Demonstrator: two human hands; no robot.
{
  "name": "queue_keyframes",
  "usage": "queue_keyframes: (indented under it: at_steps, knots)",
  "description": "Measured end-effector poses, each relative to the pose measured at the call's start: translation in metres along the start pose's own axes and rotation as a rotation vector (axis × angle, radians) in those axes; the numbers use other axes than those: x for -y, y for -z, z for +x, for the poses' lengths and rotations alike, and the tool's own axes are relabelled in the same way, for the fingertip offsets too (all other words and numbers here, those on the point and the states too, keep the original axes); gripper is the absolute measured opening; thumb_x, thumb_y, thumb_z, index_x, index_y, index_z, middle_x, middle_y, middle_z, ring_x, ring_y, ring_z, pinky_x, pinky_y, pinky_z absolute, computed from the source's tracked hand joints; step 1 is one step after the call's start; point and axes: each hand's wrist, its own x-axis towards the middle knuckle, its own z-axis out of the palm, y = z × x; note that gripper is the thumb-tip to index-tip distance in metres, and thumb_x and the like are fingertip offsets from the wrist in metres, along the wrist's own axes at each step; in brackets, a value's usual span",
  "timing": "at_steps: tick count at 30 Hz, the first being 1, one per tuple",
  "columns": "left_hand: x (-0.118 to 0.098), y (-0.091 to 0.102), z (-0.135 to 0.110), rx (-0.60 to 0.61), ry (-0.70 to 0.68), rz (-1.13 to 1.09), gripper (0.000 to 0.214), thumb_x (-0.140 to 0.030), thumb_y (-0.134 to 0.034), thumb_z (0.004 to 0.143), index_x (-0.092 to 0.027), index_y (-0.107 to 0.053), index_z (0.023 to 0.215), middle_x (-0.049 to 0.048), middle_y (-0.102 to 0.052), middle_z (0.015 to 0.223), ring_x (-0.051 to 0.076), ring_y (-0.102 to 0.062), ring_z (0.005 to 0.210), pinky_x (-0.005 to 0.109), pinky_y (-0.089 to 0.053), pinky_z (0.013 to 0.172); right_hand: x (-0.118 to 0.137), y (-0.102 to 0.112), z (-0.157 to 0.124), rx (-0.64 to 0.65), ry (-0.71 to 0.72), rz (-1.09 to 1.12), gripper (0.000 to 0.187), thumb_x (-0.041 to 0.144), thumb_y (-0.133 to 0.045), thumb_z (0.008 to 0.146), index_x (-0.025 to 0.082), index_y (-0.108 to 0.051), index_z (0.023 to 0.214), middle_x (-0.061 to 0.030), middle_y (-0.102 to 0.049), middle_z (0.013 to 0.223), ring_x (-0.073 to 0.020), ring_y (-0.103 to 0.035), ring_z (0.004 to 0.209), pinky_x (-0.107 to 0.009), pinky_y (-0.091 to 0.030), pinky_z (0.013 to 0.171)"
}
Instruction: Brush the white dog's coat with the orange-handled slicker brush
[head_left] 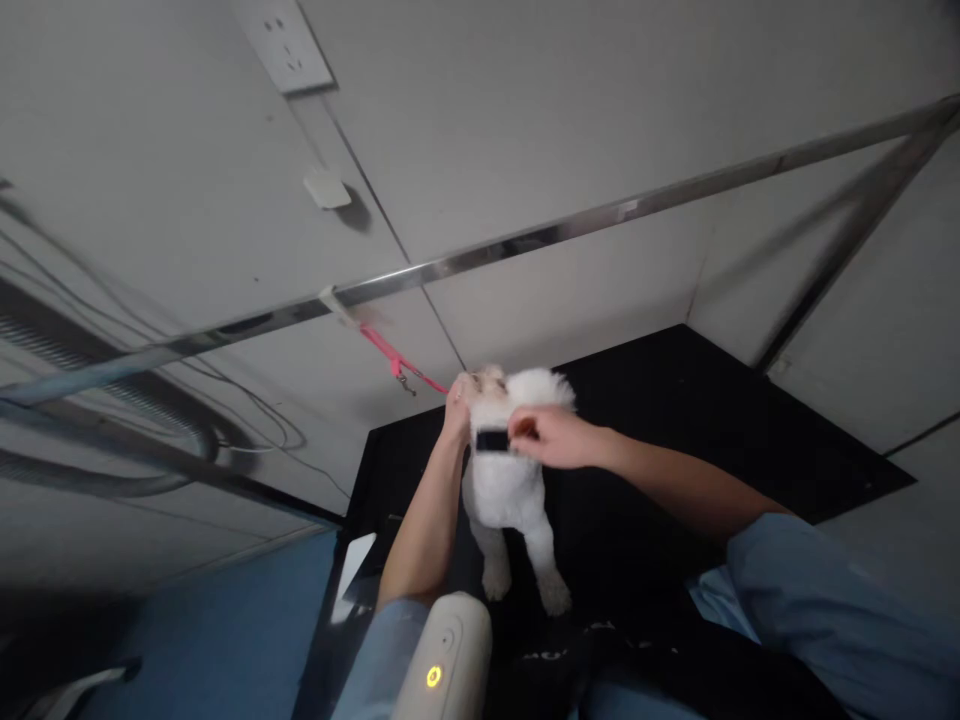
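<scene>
Gently: left hand (456, 402) gripping the dog (507, 487) by the head, right hand (553, 437) pinching the brush (492, 440), we should stroke short, with the coat.

— Where is the dog (510, 485)?
— On the table (675, 420), right of the left fingers (454, 392); the comb (493, 440) on it, just left of the right fingers (525, 432).
— The leash (390, 355)?
— Left of the left fingers.

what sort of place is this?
Most likely a pet grooming salon: a small white dog stands on a black grooming table, tethered by a pink leash to a metal overhead bar, while the right hand holds a dark brush at its neck.
</scene>
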Motion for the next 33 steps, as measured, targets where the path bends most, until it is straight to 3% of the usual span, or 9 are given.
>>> queue_keyframes:
  at_steps: [2,6,10,15,19,25,28,31,33]
  knots:
    - [-0.005,-0.004,-0.004,0.016,-0.016,0.004,0.037,-0.051,-0.078,0.066,-0.020,-0.062,0.076,0.0005,-0.069,0.079,0.016,-0.062,0.072,0.028,-0.051,0.067,0.009,0.007,0.006,0.077,-0.058,-0.029,0.006,0.021,-0.067,0.080,0.018,-0.064,0.084,-0.0001,-0.069,0.072,-0.0124,-0.060,0.064,-0.025,-0.045,0.064]
    - [-0.011,-0.008,-0.007,-0.012,-0.041,0.016,0.040,-0.051,-0.079,0.065,-0.020,-0.054,0.066,-0.0030,-0.058,0.063,0.014,-0.056,0.063,0.026,-0.048,0.061,0.025,0.020,0.020,-0.227,-0.047,-0.075,0.012,0.024,-0.059,0.087,0.018,-0.062,0.097,-0.0012,-0.069,0.079,-0.0129,-0.062,0.067,-0.025,-0.046,0.066]
    - [-0.014,-0.012,-0.007,0.012,-0.017,-0.009,0.041,-0.052,-0.081,0.060,-0.020,-0.057,0.071,-0.0013,-0.062,0.068,0.015,-0.059,0.065,0.028,-0.050,0.064,0.035,0.030,0.029,0.143,0.021,-0.184,0.009,0.021,-0.067,0.079,0.019,-0.062,0.086,0.0007,-0.065,0.067,-0.0135,-0.059,0.060,-0.025,-0.043,0.062]
    - [-0.017,-0.014,-0.008,0.037,-0.039,0.022,0.036,-0.046,-0.081,0.060,-0.020,-0.063,0.075,0.0000,-0.066,0.071,0.018,-0.062,0.070,0.029,-0.050,0.067,0.047,0.044,0.031,-0.238,0.021,-0.226,0.015,0.024,-0.056,0.089,0.018,-0.060,0.103,-0.0035,-0.069,0.083,-0.0154,-0.062,0.072,-0.027,-0.045,0.069]
    - [-0.017,-0.013,-0.008,-0.004,0.000,0.016,0.033,-0.044,-0.079,0.060,-0.020,-0.064,0.075,-0.0009,-0.067,0.072,0.017,-0.062,0.070,0.029,-0.050,0.067,0.042,0.039,0.023,0.114,0.055,-0.220,0.013,0.024,-0.069,0.078,0.019,-0.061,0.088,0.0009,-0.065,0.070,-0.0135,-0.058,0.061,-0.026,-0.044,0.063]
    - [-0.019,-0.011,-0.012,-0.024,0.003,0.014,0.030,-0.044,-0.076,0.062,-0.018,-0.066,0.075,0.0015,-0.071,0.077,0.017,-0.064,0.071,0.029,-0.051,0.070,0.014,0.051,0.014,-0.664,0.248,-0.212,0.019,0.038,-0.066,0.086,0.020,-0.061,0.085,-0.0018,-0.065,0.081,-0.0151,-0.061,0.075,-0.029,-0.048,0.072]
    - [-0.020,-0.014,-0.012,-0.007,0.006,0.009,0.030,-0.041,-0.076,0.062,-0.017,-0.069,0.079,0.0030,-0.073,0.079,0.019,-0.066,0.074,0.030,-0.052,0.073,-0.001,0.026,0.001,-0.646,0.475,-0.361,0.026,0.042,-0.069,0.085,0.021,-0.059,0.074,-0.0016,-0.064,0.074,-0.0173,-0.062,0.075,-0.034,-0.051,0.076]
    - [-0.018,-0.014,-0.009,-0.023,0.015,0.018,0.029,-0.037,-0.074,0.060,-0.017,-0.069,0.080,0.0025,-0.074,0.081,0.019,-0.066,0.077,0.030,-0.052,0.076,-0.020,-0.033,-0.026,-0.575,0.587,-0.441,0.030,0.041,-0.066,0.089,0.020,-0.060,0.069,-0.0071,-0.072,0.090,-0.0233,-0.067,0.094,-0.044,-0.051,0.094]
    - [-0.016,-0.012,-0.007,-0.033,0.032,0.012,0.028,-0.036,-0.073,0.060,-0.017,-0.069,0.080,0.0023,-0.074,0.081,0.019,-0.066,0.078,0.030,-0.051,0.076,-0.030,-0.073,-0.049,-0.369,0.648,-0.477,0.031,0.039,-0.065,0.091,0.020,-0.061,0.067,-0.0077,-0.075,0.098,-0.0237,-0.068,0.100,-0.042,-0.052,0.095]
